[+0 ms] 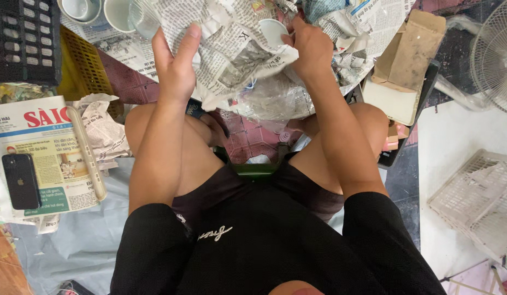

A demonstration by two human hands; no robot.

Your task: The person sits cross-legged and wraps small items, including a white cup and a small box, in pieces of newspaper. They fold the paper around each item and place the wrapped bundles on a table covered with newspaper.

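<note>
A crumpled sheet of newspaper (231, 52) is spread between my two hands above my knees. My left hand (176, 68) presses flat against its left side, fingers pointing up and apart. My right hand (311, 46) grips the sheet's upper right together with a small white cup (272, 30) that is partly wrapped in the paper. Clear plastic film (275, 101) hangs below the sheet. I am seated, in black shorts and a black top.
White cups (119, 12) and a glass sit at the top left by a black crate (24, 38) and a yellow basket (87, 63). A stack of newspapers (57, 158) bears a black phone (21, 180). A cardboard box (406, 60), a fan (496, 54) and a white basket (480, 199) stand at right.
</note>
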